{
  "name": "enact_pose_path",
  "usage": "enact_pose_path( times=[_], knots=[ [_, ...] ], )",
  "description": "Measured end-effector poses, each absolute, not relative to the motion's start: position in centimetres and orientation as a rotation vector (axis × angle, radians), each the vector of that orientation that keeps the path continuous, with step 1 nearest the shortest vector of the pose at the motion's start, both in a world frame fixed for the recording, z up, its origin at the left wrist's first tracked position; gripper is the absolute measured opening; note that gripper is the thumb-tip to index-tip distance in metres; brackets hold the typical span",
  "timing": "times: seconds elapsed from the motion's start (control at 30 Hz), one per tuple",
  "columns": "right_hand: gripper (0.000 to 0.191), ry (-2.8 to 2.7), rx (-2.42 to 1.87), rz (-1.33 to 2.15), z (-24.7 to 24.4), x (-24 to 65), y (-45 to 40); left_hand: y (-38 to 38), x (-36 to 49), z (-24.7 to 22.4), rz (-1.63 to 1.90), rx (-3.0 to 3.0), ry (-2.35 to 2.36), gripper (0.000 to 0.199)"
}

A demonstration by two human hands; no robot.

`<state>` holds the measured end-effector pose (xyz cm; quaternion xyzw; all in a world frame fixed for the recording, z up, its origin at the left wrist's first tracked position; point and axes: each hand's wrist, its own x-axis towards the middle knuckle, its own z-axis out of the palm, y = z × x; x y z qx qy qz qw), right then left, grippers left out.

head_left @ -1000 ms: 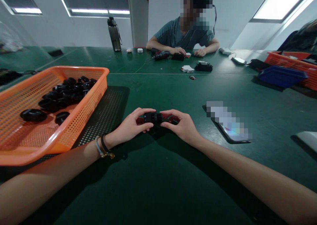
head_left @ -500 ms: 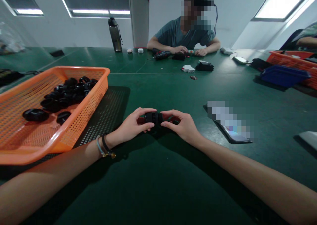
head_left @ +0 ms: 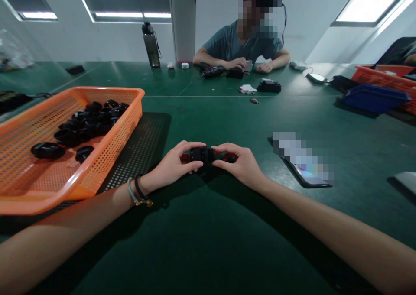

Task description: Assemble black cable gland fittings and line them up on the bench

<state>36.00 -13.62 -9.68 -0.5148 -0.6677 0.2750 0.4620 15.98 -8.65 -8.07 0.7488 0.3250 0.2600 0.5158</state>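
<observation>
Between both hands, just above the green table (head_left: 201, 234), lies a small black cylindrical fitting (head_left: 202, 155), its axis running left to right. My left hand (head_left: 177, 160) pinches its wider left part between thumb and fingers. The narrower right end is gripped by the fingertips of my right hand (head_left: 238, 160). A further dark bit shows within the curl of my right fingers, too small to make out. Left of my hands, an orange perforated basket (head_left: 112, 156) holds several black round plastic parts (head_left: 84, 128).
A phone (head_left: 302, 163) lies right of my hands. Across the table a person (head_left: 240, 43) sits near a power drill (head_left: 212, 72) and small white and black parts. A water bottle (head_left: 151, 46) stands at the back; a blue bin (head_left: 375, 98) is far right.
Both hands keep their grip on the black fitting, almost still. Across the table, the person's hand has raised a small light-coloured piece.
</observation>
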Motion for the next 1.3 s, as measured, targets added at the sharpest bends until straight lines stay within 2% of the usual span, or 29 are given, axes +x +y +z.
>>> enact_pose_path(
  times=[0.23,1.3],
  knots=[
    [0.030,-1.624,-1.314,0.688,-9.50,35.81,-13.71,-8.64,15.95,-8.11,0.621,1.803,0.772,0.039],
    [0.026,-1.622,-1.330,0.735,-9.46,35.87,-13.65,-8.62,15.91,-8.15,0.623,1.843,0.791,0.040]
  ],
)
